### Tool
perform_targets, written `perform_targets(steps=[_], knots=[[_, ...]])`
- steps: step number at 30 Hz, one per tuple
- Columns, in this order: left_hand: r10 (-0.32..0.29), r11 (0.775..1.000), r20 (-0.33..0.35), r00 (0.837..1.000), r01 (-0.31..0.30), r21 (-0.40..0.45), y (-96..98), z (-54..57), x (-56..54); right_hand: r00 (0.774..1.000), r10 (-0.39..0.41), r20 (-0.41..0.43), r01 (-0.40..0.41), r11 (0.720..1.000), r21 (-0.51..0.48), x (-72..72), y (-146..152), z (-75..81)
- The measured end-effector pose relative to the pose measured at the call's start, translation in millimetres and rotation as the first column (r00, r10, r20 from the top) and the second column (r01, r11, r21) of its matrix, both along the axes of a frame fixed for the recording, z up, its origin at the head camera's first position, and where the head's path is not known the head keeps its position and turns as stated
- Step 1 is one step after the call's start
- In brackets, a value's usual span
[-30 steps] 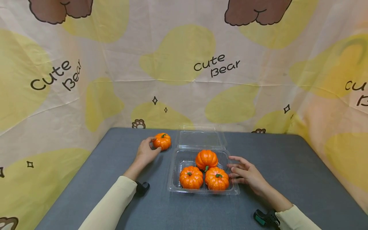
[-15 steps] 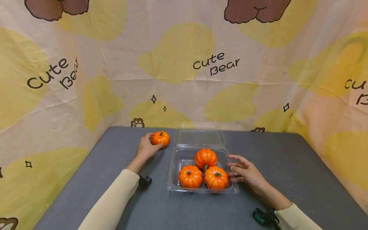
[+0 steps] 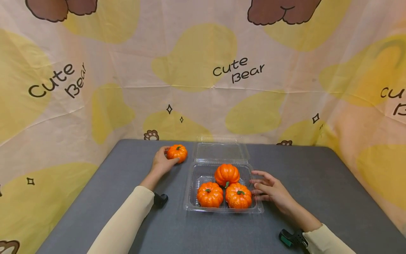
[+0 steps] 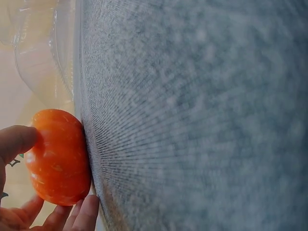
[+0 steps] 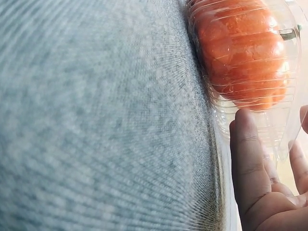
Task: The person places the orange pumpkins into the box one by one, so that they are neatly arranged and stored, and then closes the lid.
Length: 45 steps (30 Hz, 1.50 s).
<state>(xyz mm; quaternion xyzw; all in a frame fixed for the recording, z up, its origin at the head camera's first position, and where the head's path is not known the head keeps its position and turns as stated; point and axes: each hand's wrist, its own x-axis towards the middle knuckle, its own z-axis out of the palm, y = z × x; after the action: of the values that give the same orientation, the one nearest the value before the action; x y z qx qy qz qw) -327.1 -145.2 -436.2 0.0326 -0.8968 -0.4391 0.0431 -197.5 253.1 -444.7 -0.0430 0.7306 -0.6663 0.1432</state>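
Note:
At the back left of the table, my left hand (image 3: pixel 162 163) holds a small orange pumpkin (image 3: pixel 178 153) with a green stem. In the left wrist view, the thumb is against one side of this pumpkin (image 4: pixel 57 159) and the fingertips (image 4: pixel 87 211) against the other, with its underside right at the grey cloth. A clear plastic clamshell box (image 3: pixel 222 210) stands mid-table, its lid folded back. Inside are three more pumpkins: one at the back (image 3: pixel 227 173), two in front. My right hand (image 3: pixel 272 189) keeps its fingers extended along the box's right wall, gripping nothing.
The raised clear lid (image 3: pixel 222 151) lies behind the box, just right of the held pumpkin. Grey cloth (image 3: pixel 203 233) covers the table. A printed fabric backdrop (image 3: pixel 196 63) rises at the back and sides.
My left hand has settled more closely around the small pumpkin, the wrist edging right and the pumpkin shifting very slightly left. My right hand and the box have kept their places.

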Motion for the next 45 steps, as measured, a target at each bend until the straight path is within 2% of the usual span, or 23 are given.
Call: perform_targets(steps=[16, 26, 31, 37, 45], knots=[[-0.014, 1.000, 0.016, 1.000, 0.014, 0.012, -6.8, -0.5, 4.2, 1.000, -0.006, 0.003, 0.006, 1.000, -0.008, 2.2, -1, 2.1], [-0.039, 0.999, -0.051, 0.998, 0.040, 0.010, -10.6, 1.8, 15.8, 1.000, -0.014, -0.001, 0.014, 1.000, -0.012, 3.1, -1, 1.8], [-0.039, 0.999, -0.073, 0.997, 0.041, 0.022, -13.1, 9.4, 25.7, 1.000, -0.006, -0.008, 0.006, 1.000, -0.012, 2.9, -1, 0.6], [-0.044, 0.999, -0.098, 0.994, 0.045, 0.011, -12.0, 24.3, 41.7, 1.000, -0.003, -0.010, 0.003, 1.000, -0.017, 2.5, 0, -0.1], [-0.106, 0.991, -0.195, 0.975, 0.119, 0.054, -2.2, 39.1, 61.3, 1.000, -0.002, -0.007, 0.002, 1.000, -0.014, 2.5, 0, 0.4]])
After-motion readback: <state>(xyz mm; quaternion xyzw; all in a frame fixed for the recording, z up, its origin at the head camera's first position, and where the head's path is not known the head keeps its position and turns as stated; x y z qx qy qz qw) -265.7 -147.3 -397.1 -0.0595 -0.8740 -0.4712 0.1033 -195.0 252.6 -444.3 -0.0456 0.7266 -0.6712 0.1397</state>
